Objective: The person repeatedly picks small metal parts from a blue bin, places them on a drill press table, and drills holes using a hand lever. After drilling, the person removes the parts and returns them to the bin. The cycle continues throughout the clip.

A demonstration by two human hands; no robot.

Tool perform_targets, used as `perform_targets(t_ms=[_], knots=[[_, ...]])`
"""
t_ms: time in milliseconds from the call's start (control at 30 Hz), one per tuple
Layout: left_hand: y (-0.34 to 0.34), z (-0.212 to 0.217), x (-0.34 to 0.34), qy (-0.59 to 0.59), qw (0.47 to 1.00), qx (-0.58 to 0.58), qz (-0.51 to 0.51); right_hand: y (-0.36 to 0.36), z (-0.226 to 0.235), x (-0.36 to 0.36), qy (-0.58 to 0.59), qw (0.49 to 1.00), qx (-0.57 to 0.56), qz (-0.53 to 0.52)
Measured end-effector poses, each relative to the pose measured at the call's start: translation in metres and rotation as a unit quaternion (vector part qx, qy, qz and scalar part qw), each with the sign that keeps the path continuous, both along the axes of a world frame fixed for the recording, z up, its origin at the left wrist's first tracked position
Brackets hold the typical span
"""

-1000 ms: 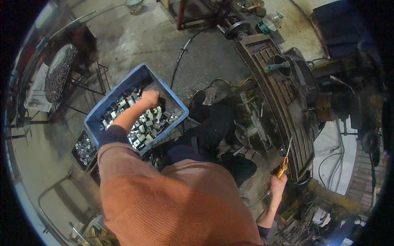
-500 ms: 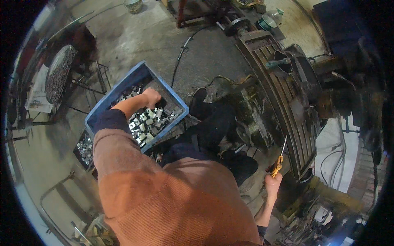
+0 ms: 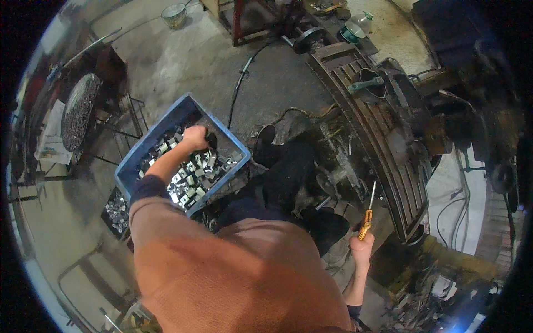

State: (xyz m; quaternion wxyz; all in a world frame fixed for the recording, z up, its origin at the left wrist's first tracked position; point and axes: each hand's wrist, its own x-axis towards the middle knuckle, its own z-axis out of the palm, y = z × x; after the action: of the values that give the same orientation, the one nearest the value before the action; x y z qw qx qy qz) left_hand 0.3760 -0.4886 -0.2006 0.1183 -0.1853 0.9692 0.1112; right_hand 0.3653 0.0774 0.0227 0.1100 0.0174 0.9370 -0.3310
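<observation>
My left hand (image 3: 195,137) reaches down into a blue plastic bin (image 3: 149,131), over the small metal parts (image 3: 190,178) heaped inside. Its fingers look curled inward, and what they may hold is hidden beneath the hand. The parts are blocky and silvery, some with a hole in them. On the right, well apart from the bin, my right hand (image 3: 361,247) grips a yellow-handled tool (image 3: 365,225) with a long thin metal shaft pointing away from me. Its exact kind is too small to make out.
To the right runs a slotted metal machine table (image 3: 373,129), with a green-handled object (image 3: 366,84) lying on it. More small parts fill a dark container (image 3: 117,210) beside the bin. A round tray of metal bits (image 3: 81,112) stands left; a hose (image 3: 240,83) crosses the floor.
My left hand has shifted slightly left and nearer to me within the bin, uncovering different parts. The right hand, still holding the yellow-handled tool, has moved a little left.
</observation>
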Motion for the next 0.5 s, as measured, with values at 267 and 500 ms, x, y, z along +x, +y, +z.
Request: perform_targets(t_ms=[267, 500], knots=[[0.027, 0.113, -0.035, 0.236, 0.628, 0.703, 0.236, -0.095, -0.007, -0.02, -0.034, 0.959, 0.008, 0.28], [0.152, 0.141, -0.093, 0.223, 0.706, 0.672, -0.014, -0.149, 0.002, -0.041, -0.007, 0.959, 0.004, 0.285]])
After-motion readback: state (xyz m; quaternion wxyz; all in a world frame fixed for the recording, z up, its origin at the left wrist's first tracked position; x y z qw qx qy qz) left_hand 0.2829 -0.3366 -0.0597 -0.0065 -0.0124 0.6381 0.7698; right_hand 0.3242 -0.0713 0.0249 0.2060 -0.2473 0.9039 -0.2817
